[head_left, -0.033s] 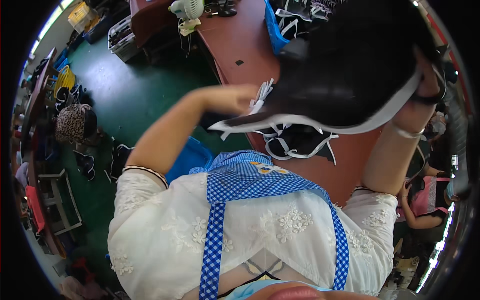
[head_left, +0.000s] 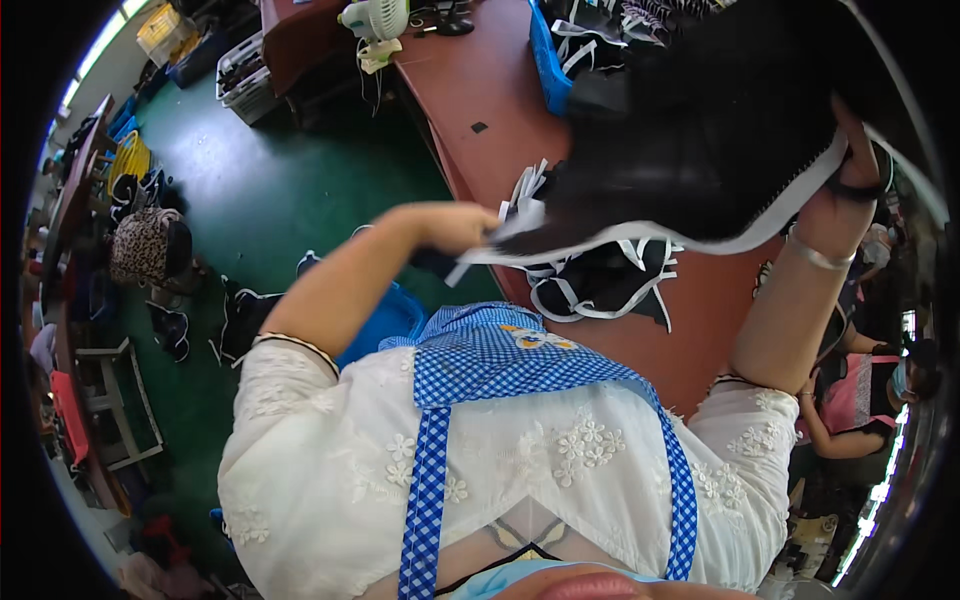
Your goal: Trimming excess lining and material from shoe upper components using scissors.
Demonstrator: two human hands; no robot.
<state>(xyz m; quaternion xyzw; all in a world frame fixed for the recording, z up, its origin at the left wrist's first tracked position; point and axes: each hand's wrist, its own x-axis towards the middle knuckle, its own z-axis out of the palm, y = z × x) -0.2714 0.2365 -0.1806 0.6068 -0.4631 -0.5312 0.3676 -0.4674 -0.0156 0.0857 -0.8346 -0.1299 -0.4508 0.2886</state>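
Observation:
A large black sheet piece (head_left: 700, 150) with white edge binding is stretched between my hands over the table. My left hand (head_left: 462, 228) is closed on its narrow left corner, where the white binding ends in a loose tail. Up at the right, my right hand (head_left: 853, 165) grips the piece's far side, with part of the fingers hidden behind it. Under it on the table lies a pile of black pieces with white edging (head_left: 590, 285). A bunch of white strip ends (head_left: 528, 185) sticks up just beyond my left hand.
The reddish-brown table (head_left: 450, 90) carries a blue bin (head_left: 550, 75) of similar pieces and a small fan (head_left: 380, 18). A blue tub (head_left: 390, 325) stands left of my apron. Black pieces (head_left: 245, 315) lie on the green floor. Another person (head_left: 855, 400) sits at the right.
My left hand, blurred earlier, is now closed on the corner of the black piece. The piece's left end has shifted right, and its lower edge has risen a little.

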